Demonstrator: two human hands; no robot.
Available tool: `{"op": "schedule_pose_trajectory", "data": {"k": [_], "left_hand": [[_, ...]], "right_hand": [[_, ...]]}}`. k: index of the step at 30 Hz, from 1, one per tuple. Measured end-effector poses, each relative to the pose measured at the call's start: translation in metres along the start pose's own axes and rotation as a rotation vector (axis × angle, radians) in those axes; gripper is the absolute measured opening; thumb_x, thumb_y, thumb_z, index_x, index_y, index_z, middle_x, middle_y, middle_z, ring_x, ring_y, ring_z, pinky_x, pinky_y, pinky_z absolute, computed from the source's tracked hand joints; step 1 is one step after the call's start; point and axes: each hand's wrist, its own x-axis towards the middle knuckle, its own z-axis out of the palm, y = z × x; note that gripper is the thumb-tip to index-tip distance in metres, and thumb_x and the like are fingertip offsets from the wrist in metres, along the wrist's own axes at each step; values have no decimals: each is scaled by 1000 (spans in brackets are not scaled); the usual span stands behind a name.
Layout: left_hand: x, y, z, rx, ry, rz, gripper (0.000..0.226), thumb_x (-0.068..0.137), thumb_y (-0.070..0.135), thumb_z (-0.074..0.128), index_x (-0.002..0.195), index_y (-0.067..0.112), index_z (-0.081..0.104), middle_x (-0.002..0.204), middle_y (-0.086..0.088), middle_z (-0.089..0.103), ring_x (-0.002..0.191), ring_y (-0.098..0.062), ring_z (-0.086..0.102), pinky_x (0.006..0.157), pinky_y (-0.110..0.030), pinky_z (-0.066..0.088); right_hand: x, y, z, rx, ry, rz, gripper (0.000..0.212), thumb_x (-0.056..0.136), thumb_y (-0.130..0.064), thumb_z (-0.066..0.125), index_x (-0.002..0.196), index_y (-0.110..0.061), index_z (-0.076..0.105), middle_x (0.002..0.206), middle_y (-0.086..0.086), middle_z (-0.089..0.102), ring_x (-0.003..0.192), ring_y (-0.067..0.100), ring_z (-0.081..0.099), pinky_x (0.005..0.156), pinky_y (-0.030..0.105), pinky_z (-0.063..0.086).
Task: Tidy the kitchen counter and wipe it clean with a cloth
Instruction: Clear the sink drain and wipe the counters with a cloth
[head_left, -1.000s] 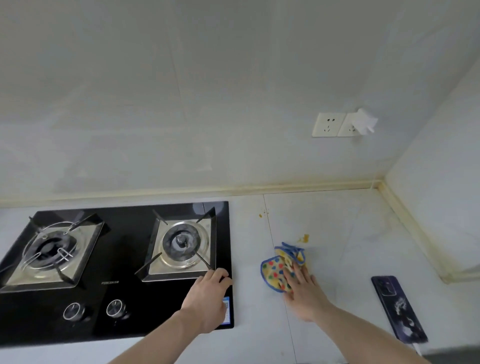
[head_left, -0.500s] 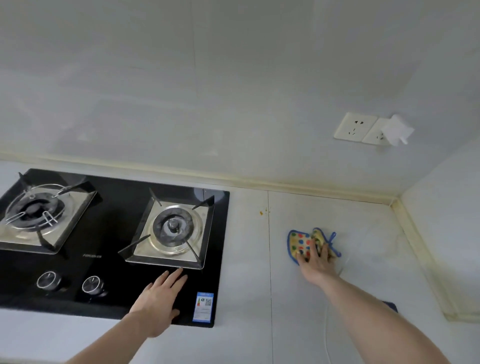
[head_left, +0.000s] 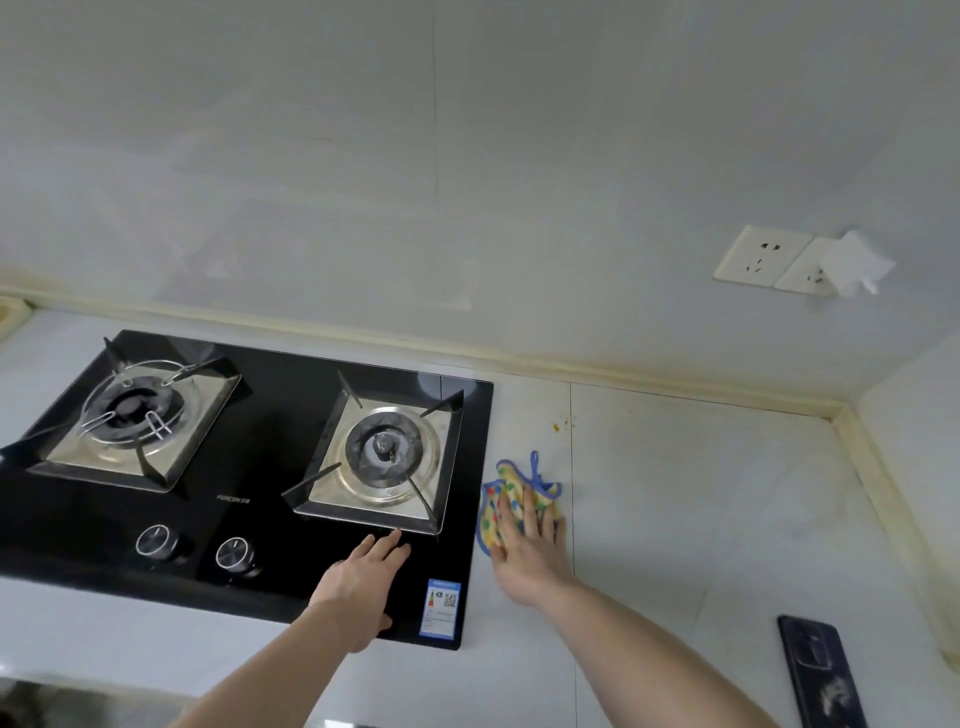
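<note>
Pale, glossy stone-like desk (head_left: 701, 493) with a glossy black glass two-burner gas hob (head_left: 270, 467) as landmark. Just right of the hob, a crumpled yellow cloth with coloured dots and blue edging (head_left: 511, 499) lies on the desk; the right hand (head_left: 527, 551) presses it with flat, spread fingers. The left hand (head_left: 358, 587) rests flat, fingers extended, on the hob's front right glass. Beyond the cloth, small orange crumbs (head_left: 557, 427). Far right of the hob, a dark rectangular phone (head_left: 821, 670); on the wall, white sockets (head_left: 769, 259).
</note>
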Motion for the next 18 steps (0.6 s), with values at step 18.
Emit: {"op": "schedule_pose_trajectory", "data": {"k": [18], "left_hand": [[24, 60, -48, 535, 193, 250, 65, 79, 22, 70, 138, 16, 42, 128, -7, 43, 114, -28, 42, 103, -42, 36]], "right_hand": [[-11, 174, -35, 128, -24, 450, 79, 99, -56, 38, 158, -27, -4, 164, 13, -16, 152, 39, -4, 123, 46, 10]]}}
